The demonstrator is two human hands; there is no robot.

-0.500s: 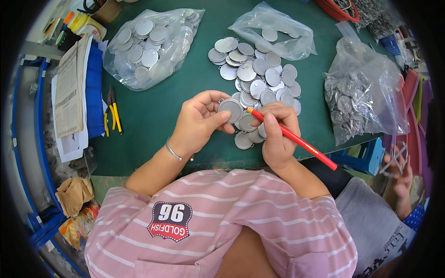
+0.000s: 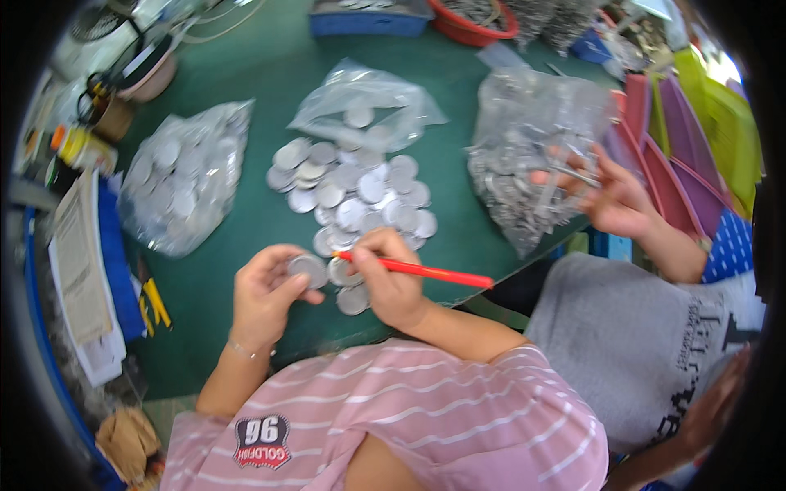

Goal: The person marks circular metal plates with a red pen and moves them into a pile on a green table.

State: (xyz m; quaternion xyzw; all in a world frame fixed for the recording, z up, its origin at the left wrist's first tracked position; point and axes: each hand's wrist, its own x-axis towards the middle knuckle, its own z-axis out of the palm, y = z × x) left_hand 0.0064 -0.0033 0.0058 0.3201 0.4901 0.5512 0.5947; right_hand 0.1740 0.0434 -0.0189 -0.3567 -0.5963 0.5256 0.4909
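Note:
Between thumb and fingers, my left hand (image 2: 268, 295) grips a round grey metal disc (image 2: 307, 271), its flat face turned up. My right hand (image 2: 391, 282) is closed round a red pen (image 2: 438, 272), whose yellowish tip points left toward the disc, close to its edge; whether they touch I cannot tell. Just beyond my hands lies a loose pile of similar discs (image 2: 350, 214) on the green table. A couple of discs (image 2: 353, 299) rest beside my right hand, partly covered by it. The picture is somewhat blurred.
Clear bags of metal pieces stand left (image 2: 184, 176) and right (image 2: 524, 155); another bag (image 2: 368, 98) lies behind the pile. Yellow-handled pliers (image 2: 152, 301) lie left. A co-worker's hand (image 2: 618, 196) holds a metal piece by the right bag. A red basin (image 2: 471, 29) stands behind.
The view has swung to the right, so the table's things sit further left. A co-worker's hand has come up beside the right bag. My hands still hold the disc and pen.

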